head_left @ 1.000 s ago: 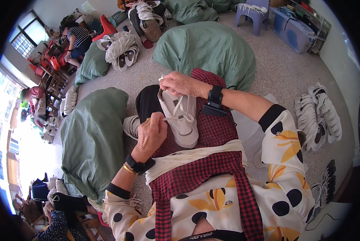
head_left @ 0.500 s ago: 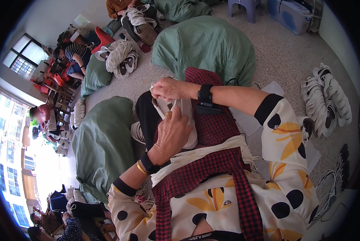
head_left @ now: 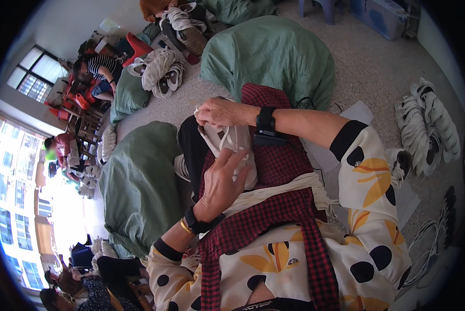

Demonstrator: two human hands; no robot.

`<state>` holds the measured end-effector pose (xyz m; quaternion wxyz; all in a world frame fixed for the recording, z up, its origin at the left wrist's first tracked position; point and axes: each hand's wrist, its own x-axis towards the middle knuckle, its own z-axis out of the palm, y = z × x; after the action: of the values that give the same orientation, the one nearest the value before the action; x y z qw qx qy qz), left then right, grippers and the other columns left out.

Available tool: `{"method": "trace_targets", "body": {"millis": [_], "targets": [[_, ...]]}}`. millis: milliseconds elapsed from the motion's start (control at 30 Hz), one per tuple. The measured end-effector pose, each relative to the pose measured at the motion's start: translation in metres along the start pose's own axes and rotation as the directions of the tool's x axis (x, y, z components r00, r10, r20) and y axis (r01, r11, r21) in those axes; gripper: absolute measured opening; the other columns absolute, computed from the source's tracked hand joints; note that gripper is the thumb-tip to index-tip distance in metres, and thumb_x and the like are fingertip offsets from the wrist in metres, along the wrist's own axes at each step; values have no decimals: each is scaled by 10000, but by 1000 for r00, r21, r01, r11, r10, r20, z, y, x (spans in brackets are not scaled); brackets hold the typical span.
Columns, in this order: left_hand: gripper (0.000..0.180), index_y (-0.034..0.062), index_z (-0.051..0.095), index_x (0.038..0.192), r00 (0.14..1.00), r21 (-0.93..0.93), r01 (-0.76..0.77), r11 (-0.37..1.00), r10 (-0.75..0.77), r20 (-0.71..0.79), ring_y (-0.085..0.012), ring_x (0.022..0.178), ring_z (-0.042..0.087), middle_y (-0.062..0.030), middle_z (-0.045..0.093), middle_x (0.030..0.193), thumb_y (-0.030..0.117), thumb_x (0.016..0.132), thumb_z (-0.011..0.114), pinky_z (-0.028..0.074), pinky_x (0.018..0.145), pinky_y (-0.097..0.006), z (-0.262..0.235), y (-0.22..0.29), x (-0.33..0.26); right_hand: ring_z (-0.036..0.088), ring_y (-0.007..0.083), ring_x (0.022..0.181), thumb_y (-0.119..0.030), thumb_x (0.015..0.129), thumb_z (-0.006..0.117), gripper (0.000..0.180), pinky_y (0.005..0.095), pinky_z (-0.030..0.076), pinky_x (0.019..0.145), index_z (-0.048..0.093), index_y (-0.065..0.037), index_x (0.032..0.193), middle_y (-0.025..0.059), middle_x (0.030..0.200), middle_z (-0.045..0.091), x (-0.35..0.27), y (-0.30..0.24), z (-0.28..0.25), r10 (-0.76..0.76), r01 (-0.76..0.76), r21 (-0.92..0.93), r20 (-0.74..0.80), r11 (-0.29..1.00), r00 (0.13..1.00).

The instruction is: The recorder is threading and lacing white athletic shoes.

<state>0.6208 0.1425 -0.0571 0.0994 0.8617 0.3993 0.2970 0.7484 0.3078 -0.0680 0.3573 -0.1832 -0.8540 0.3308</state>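
A white sneaker (head_left: 236, 141) lies on my lap over a red checked apron (head_left: 279, 166). My right hand (head_left: 223, 111) grips the shoe's far end, fingers closed around it, with a black band on the wrist. My left hand (head_left: 222, 181) rests flat against the shoe's near side, fingers spread, with a black band and a gold bangle at the wrist. Part of the shoe is hidden under both hands.
Large green sacks stand to my left (head_left: 139, 181) and ahead (head_left: 271, 57). Bundles of white shoes lie at the right (head_left: 424, 129) and far left (head_left: 160, 70). Other people sit near the windows at the far left (head_left: 95, 72). A blue crate (head_left: 382, 15) stands at the back.
My left hand moved from pinching the shoe's near end to lying flat with spread fingers on its side. The right hand kept its hold at the far end.
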Motion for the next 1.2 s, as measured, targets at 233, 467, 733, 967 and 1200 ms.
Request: {"method": "trace_targets", "body": {"millis": [233,467,733,967,1200], "targets": [[342,0,665,1076,964,146,-109,983,69,255,-336,1249,520,-158,587,1276,121,764,738,451,1056,-434,-1,-4,-47,478,120,521,-263,968,490,345,303,391,522,581,-11,750,25,616,541,0,-4,0,-56,57,26,-11,998,998],[477,-82,585,1208,841,303,-437,847,265,472,-324,1290,488,-201,528,1351,129,790,678,394,1106,-422,13,-15,-37,623,377,714,-204,981,462,293,442,474,660,555,25,823,202,738,618,81,-10,-27,-373,287,-433,-126,854,919],[207,-12,704,1040,959,-322,158,933,-67,275,-237,902,707,-155,710,1002,-20,835,676,568,785,-329,-16,-29,-23,528,255,536,-207,992,463,272,384,411,533,558,9,856,143,667,573,80,-47,-43,-286,205,-347,-200,915,937],[131,-28,710,940,952,-380,263,887,-303,-48,-112,712,677,-107,721,789,72,858,729,536,627,-262,-15,-57,-5,258,19,488,-235,1043,436,288,219,201,449,482,-68,813,-97,595,295,18,-121,-63,204,-100,458,-183,883,962],[128,-31,682,842,937,-366,319,874,-348,-13,-178,644,670,-115,692,719,87,814,724,532,633,-307,0,-60,-6,259,27,491,-285,1078,406,320,214,215,448,477,-62,861,-91,596,276,-29,-185,-25,144,-104,680,-2,726,990]]}}
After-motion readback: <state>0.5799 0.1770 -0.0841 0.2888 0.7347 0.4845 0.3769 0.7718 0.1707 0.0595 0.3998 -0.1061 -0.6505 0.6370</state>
